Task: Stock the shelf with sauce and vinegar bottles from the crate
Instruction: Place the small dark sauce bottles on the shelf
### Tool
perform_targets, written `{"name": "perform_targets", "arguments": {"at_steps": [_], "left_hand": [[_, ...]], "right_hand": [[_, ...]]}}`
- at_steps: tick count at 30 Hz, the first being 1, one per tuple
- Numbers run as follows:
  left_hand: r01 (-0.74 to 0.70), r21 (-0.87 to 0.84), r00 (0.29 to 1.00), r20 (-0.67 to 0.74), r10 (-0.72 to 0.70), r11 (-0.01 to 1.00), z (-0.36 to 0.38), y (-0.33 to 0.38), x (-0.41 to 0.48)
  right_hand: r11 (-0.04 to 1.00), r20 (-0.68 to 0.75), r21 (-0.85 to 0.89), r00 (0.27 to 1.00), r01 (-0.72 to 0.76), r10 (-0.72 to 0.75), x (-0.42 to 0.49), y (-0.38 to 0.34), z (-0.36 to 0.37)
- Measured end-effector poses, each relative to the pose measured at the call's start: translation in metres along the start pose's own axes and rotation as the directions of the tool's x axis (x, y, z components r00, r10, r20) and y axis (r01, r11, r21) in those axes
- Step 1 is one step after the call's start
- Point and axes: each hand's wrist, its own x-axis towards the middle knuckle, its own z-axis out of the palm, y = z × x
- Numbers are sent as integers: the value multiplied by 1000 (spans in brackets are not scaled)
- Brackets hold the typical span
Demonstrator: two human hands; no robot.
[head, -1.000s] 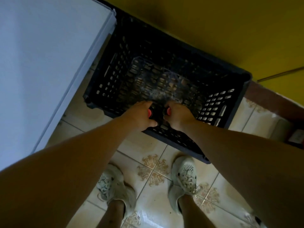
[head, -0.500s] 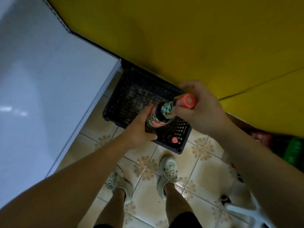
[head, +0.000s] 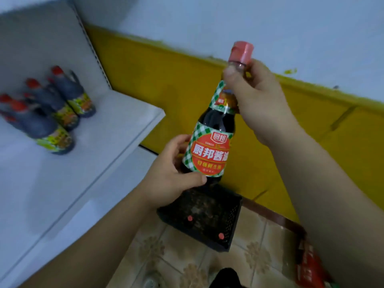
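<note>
Sauce bottle (head: pixel 209 154) is held in the air in front of the person, above the crate (head: pixel 207 208) and off the right end of the shelf (head: pixel 116 129). Its long axis is near upright, with the pink cap (head: pixel 241 51) up and leaning a little right. The red and green label faces the camera.

Left hand (head: pixel 170 179) wraps the lower body, thumb across the front under the label and fingers curled behind. Right hand (head: pixel 257 100) pinches the neck just under the cap, thumb in front.

The shelf lies to the left of both hands. The left hand is nearer to it, close to the board's front right corner. Judgement: the coming move is a sideways carry to the left, bottle kept upright, base first over the front edge. The low left-hand grip suits the set-down, and the right hand only steadies the top.

Shelved bottles (head: pixel 62 109) are dark with red tops and yellow labels, blurred. They stand in a tight group toward the back left of the board, well apart from the front right corner. The shelf's perforated back upright rises behind them.

Nothing is seen between the held bottle and the board's right end. The risk is clipping the base on the front edge, or knocking the group if the bottle is pushed far in.

The crate sits on the tiled floor (head: pixel 170 256) against the yellow wall (head: pixel 166 80). Two red caps (head: pixel 189 218) show inside it, likely bottles yet to be stocked. A red packet (head: pixel 309 265) lies at lower right, blurred.
</note>
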Motion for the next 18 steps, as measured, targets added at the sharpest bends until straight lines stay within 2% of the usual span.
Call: {"name": "perform_targets", "arguments": {"at_steps": [2, 4, 8, 13, 18], "left_hand": [[-27, -34, 998, -58, 25, 999, 7, 26, -11], [-42, -88, 992, -121, 31, 995, 15, 46, -20], [-65, -119, 981, -189, 42, 991, 33, 72, -34], [-88, -153, 959, -281, 42, 984, 44, 94, -63], [-70, -54, 906, -422, 41, 996, 42, 114, -101]], "right_hand": [[999, 179, 24, 984, -22, 17, 2, -20, -6], [998, 288, 45, 957, -41, 26, 5, -38, -12], [999, 401, 42, 916, 7, -23, 11, -70, -22], [989, 543, 40, 828, 141, -140, 8, -101, -10], [954, 615, 83, 738, 290, -278, -17, -128, 18]]}}
